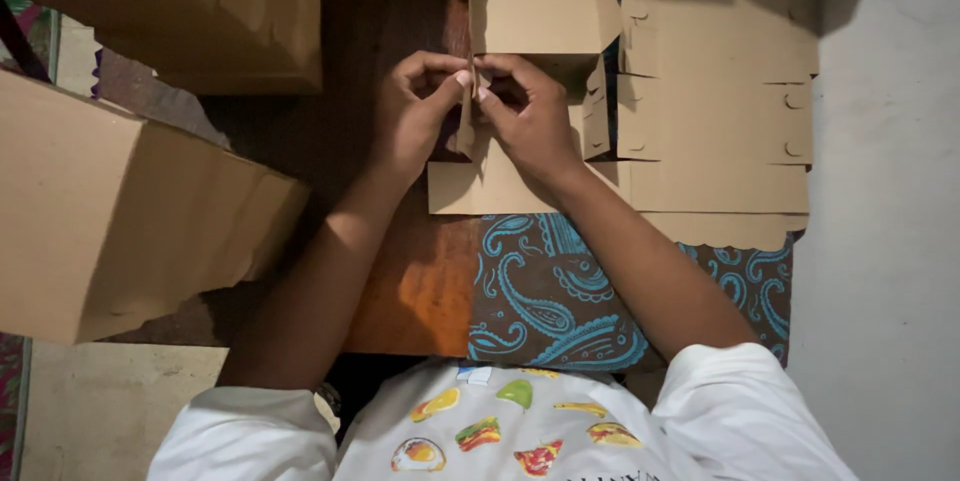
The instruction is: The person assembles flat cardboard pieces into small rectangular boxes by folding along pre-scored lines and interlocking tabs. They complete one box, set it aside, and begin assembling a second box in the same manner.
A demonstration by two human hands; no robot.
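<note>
**Inspector:** Head view, the only one. Left hand [415, 106] and right hand [525, 111] meet over a half-folded box [540, 16] of thin brown card. Each grip is pinched shut on an upright flap [468, 126] at the box's near edge, thumbs and forefingers pressed on it from either side.

**Clerk:** Where does the box lie?

**Inspector:** On the surface [420, 291], a dark wooden board, straight ahead of the person, its flat base panel reaching back under the wrists. Just to its right lies a stack of flat blanks [715, 91], touching or nearly so. At the left stand two large cartons [110, 211], well apart from the hands. A patterned cloth [545, 296] covers the lap below.

**Clerk:** Handling?

**Inspector:** My judgement: very light, stiff along the panels, soft at the scored creases (it would buckle if squeezed mid-panel). Dry card, not slippery. The small tabs look the weakest part and could tear or bend. Best held at the fold lines and flap edges, close to the crease, as both hands do here, or flat under the base.
</note>
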